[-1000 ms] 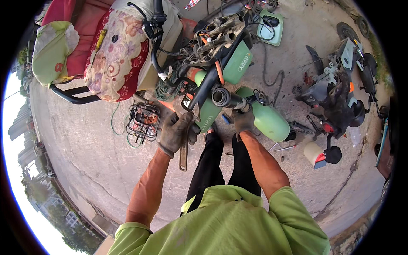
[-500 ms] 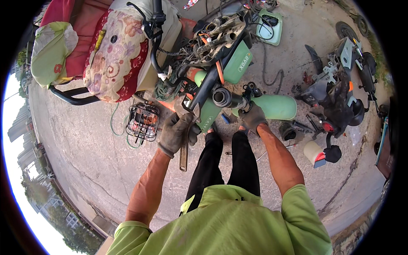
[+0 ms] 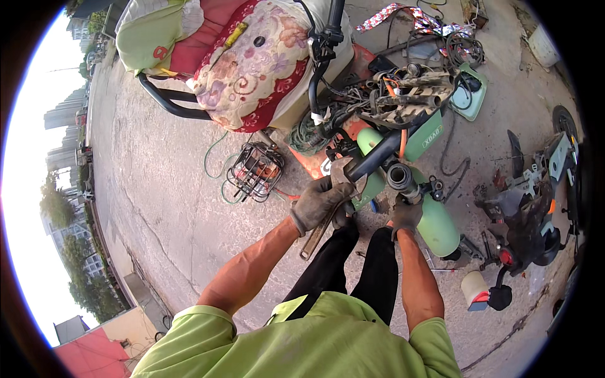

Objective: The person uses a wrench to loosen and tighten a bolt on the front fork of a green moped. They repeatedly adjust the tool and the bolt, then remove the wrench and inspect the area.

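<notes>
My left hand (image 3: 322, 205), in a grey work glove, is closed round the handle of a big worn adjustable wrench (image 3: 313, 242). The wrench's jaw lies by the end of a black bar on a green-panelled scooter frame (image 3: 381, 154). Whether the jaw grips that bar I cannot tell. My right hand (image 3: 406, 216), gloved too, is wrapped round the lower part of a dark round tube (image 3: 401, 178) whose open end faces up. A long light-green mudguard (image 3: 437, 225) extends beside and below that hand.
A cart seat with a flowered cover (image 3: 252, 72) and black handlebar (image 3: 323, 53) stands at the upper left. Near it sits a black wire basket (image 3: 255, 171). Tangled cables and parts (image 3: 409, 94) lie beyond the frame. A dismantled dark scooter (image 3: 526, 214) and a white-and-red cylinder (image 3: 474, 288) lie right.
The view has turned, so the scene sits further right and is tilted. The wrench handle now slants rather than pointing straight toward me. Both hands keep their grips.
</notes>
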The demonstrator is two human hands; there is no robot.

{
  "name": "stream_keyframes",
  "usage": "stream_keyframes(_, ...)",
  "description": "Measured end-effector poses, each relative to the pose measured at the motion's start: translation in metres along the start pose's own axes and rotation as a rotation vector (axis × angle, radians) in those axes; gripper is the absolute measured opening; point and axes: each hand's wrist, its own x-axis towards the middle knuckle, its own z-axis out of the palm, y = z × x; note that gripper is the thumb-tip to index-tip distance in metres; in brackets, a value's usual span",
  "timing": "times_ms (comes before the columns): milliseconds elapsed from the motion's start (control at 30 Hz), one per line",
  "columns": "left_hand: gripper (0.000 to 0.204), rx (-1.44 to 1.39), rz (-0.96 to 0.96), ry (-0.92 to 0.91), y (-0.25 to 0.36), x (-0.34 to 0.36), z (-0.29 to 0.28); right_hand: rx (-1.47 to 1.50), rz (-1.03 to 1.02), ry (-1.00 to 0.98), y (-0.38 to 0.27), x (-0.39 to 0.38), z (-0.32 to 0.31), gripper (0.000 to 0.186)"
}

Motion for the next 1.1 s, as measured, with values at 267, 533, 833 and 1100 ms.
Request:
stream_keyframes(267, 0.037, -0.008, -0.010, -0.035, 0.008, -0.005, 0.003, 0.059, 0.005, -0.145, 0.058, 0.023, 0.004, 0.041)
stream_keyframes(533, 0.036, -0.034, -0.018, -0.068, 0.004, -0.006, -0.007, -0.177, -0.161, -0.489, 0.020, 0.054, -0.045, 0.043)
stream_keyframes(833, 0.032, -0.081, -0.051, -0.119, 0.000, 0.001, -0.010, -0.270, -0.130, -0.449, 0.006, 0.048, -0.049, 0.051)
stream_keyframes(1100, 0.031, -0.076, -0.014, -0.165, 0.003, 0.000, -0.006, -0.304, 0.021, -0.325, 0.002, 0.034, -0.043, 0.049)
